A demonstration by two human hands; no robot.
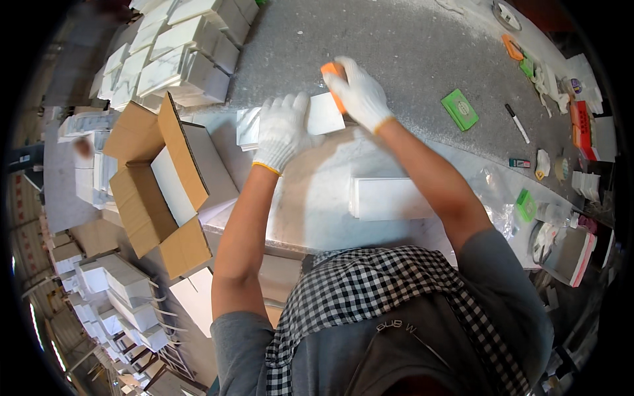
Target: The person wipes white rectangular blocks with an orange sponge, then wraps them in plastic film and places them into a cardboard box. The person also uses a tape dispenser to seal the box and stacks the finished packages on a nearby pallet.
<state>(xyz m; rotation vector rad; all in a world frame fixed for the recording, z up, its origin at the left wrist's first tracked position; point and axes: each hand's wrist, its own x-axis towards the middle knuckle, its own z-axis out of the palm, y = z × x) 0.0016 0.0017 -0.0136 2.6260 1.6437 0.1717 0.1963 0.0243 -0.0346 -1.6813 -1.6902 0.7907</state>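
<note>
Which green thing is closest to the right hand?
The green packet lying left of the marker; the other green things sit farther from the right hand.

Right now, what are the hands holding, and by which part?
The right hand holds an orange block from its right side; the left hand lies across the white tiles.

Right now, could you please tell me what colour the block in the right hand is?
The block is orange, showing best in the head view.

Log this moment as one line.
left hand: laid across white tile | right hand: holding orange block at tile's right end | open box: left of tile
</note>
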